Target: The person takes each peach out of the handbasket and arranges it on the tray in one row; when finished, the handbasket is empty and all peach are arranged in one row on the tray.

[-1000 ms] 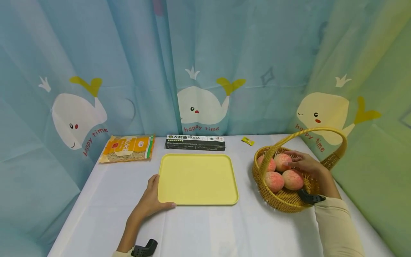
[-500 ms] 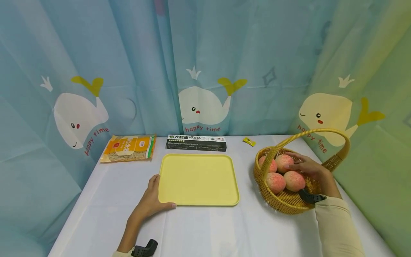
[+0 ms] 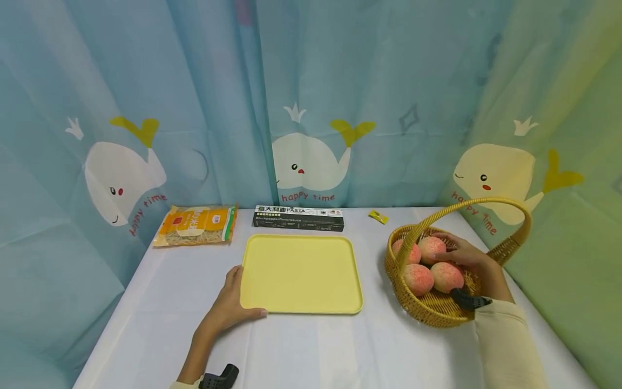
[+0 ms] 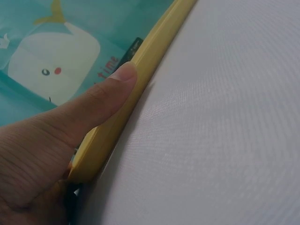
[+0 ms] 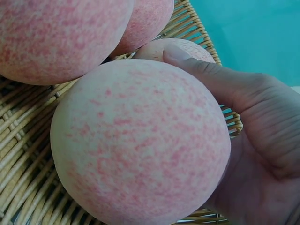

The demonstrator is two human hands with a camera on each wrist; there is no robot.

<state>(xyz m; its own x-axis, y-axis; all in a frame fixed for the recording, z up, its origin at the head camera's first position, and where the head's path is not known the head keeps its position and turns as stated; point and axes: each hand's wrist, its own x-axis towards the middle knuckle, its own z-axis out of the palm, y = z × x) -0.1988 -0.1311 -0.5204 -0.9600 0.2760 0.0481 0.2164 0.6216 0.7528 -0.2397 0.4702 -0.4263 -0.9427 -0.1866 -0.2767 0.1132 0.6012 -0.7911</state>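
Observation:
My left hand (image 3: 232, 302) grips the near left corner of a yellow rectangular tray (image 3: 301, 274). Its thumb lies along the tray's front edge, as the left wrist view also shows, and the other fingers are at the left side. On the right, my right hand (image 3: 467, 254) reaches under the handle of a wicker basket (image 3: 427, 317) and holds the back right peach (image 3: 431, 249), thumb on its near side. Its fingertips are partly hidden. More peaches sit around it: one (image 3: 407, 252) at back left, one (image 3: 419, 279) at front left, one (image 3: 447, 277) in front of the hand.
Behind the tray lies a black and white pasta box (image 3: 298, 219). An orange food bag (image 3: 196, 226) is at the back left, and a small yellow wrapped candy (image 3: 378, 216) at the back right. The basket's tall handle (image 3: 466, 203) arches over the right hand. Curtains enclose the white table.
The head view has shifted slightly, so everything sits a little lower and further right. Both hands keep nearly the same places, at the tray corner and the peach.

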